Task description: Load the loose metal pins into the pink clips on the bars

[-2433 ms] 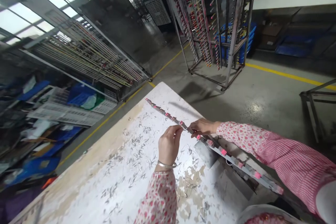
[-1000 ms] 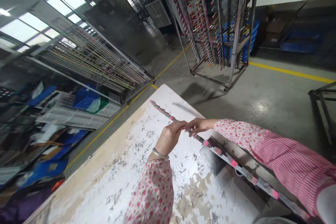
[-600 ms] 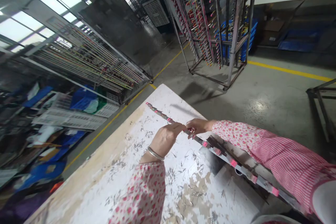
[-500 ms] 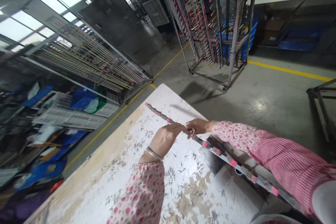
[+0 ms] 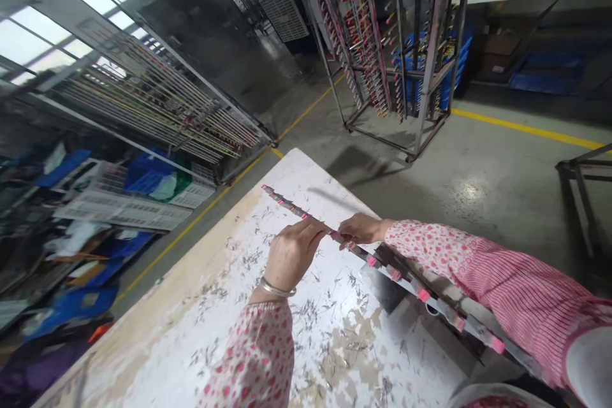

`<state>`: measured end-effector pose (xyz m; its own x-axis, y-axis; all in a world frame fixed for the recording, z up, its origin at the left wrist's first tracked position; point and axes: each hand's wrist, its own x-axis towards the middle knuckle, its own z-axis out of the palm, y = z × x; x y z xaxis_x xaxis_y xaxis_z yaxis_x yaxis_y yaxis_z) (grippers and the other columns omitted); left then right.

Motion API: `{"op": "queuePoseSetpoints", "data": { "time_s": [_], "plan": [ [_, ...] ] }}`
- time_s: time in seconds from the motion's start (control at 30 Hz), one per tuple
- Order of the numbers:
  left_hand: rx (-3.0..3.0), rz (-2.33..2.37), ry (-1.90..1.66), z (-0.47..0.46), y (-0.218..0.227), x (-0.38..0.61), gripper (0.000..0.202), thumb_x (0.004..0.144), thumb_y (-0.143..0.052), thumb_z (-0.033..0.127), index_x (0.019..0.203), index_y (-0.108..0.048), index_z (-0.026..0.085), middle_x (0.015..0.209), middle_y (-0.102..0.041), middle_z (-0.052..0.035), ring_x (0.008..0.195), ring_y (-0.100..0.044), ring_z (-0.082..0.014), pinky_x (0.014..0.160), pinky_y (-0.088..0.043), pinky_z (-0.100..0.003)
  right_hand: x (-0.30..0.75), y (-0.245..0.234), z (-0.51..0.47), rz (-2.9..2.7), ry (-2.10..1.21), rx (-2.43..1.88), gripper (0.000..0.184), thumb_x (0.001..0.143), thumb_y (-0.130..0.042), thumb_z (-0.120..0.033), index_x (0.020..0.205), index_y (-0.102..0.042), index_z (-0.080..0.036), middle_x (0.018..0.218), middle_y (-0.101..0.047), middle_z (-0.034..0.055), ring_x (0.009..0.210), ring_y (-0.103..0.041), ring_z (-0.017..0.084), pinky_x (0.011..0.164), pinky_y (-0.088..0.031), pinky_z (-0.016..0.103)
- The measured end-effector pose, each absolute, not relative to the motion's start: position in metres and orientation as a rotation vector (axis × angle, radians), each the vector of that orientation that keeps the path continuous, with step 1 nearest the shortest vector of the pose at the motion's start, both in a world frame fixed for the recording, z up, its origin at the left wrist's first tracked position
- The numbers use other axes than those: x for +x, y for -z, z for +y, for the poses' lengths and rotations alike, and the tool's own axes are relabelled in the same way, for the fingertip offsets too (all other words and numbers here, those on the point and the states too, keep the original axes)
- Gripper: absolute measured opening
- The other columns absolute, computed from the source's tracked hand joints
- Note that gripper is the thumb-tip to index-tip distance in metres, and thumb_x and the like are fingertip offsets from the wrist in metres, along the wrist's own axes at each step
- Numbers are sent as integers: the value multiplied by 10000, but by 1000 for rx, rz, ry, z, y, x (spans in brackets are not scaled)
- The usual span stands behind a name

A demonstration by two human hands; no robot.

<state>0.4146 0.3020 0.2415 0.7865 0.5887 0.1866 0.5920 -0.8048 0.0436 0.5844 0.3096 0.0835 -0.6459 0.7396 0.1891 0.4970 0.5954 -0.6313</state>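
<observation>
A long narrow grey bar [image 5: 359, 253] with pink pieces spaced along it runs slantwise across the table, from far left to near right. My left hand [image 5: 291, 254], with a silver bangle on the wrist, has its fingers closed over the bar left of its middle. Just right of it, my right hand [image 5: 362, 228] pinches at the bar beside a pink piece [image 5: 352, 245]; what lies between those fingertips is hidden. Lower right, more pink pieces [image 5: 422, 294] show on the bar. Many small thin metal bits [image 5: 306, 315] lie scattered on the white, worn tabletop [image 5: 215, 344].
A dark metal block [image 5: 389, 290] lies under the bar at the table's right edge. A wheeled rack [image 5: 425, 102] hung with strips of coloured pieces stands beyond, another rack [image 5: 157, 108] at left. Crates [image 5: 119, 207] sit on the left. A rounded container [image 5: 497, 395] shows at the bottom.
My left hand has shifted slightly left and down in the view. The right fingertips have drawn closer against the bar. The view itself has tilted a little.
</observation>
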Motion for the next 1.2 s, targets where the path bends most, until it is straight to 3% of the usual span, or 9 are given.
{"op": "queuePoseSetpoints", "data": {
  "time_s": [0.47,0.63,0.73,0.8,0.93,1.1,1.2],
  "plan": [
    [-3066,-1098,362,298,-226,423,231,947,-460,264,920,-674,184,878,-688,-71,797,-658,-166,755,-537,-274,584,-81,311,-2367,-767,-1024,238,846,-638,-392,943,-664,-176,877,-683,31,756,-596,155,597,-332,231],
    [-2982,-1385,632,300,-216,404,269,916,-503,351,1078,-641,185,860,-691,-54,680,-631,-138,639,-513,-241,600,-87,308,-2350,-831,-1010,373,808,-662,-405,1101,-635,-177,1010,-683,65,827,-610,181,628,-371,240],
    [-2683,-1897,751,307,-177,371,278,876,-536,370,1036,-645,170,838,-694,-50,698,-639,-149,673,-507,-251,619,-85,298,-2220,-886,-1125,238,817,-627,-258,1018,-673,-141,964,-700,82,811,-619,180,663,-401,246],
    [-2545,-2287,481,310,-137,347,201,834,-569,305,966,-659,182,836,-703,-41,727,-648,-158,726,-500,-261,633,-83,287,-2066,-1008,-1137,160,826,-579,-205,901,-694,-124,853,-710,68,759,-624,162,663,-420,238],
    [-2450,-2569,188,307,-53,311,116,696,-662,167,810,-672,188,704,-693,-18,636,-640,-171,700,-494,-272,652,-86,259,-1808,-1341,-1058,188,811,-586,-262,890,-690,-127,792,-705,46,705,-634,142,642,-458,225],
    [-2110,-2784,225,317,13,292,177,763,-617,205,917,-642,121,829,-684,-114,855,-657,-256,790,-476,-350,663,-103,230,-1569,-1576,-1124,213,797,-600,-353,828,-666,-154,723,-679,34,643,-631,138,591,-477,230],
    [-2036,-2830,344,328,35,293,198,798,-601,215,962,-615,105,919,-656,-119,880,-635,-242,812,-468,-381,667,-105,218,-1490,-1641,-1145,216,811,-590,-373,832,-657,-168,725,-666,37,653,-625,136,616,-487,241]
  ]
}}
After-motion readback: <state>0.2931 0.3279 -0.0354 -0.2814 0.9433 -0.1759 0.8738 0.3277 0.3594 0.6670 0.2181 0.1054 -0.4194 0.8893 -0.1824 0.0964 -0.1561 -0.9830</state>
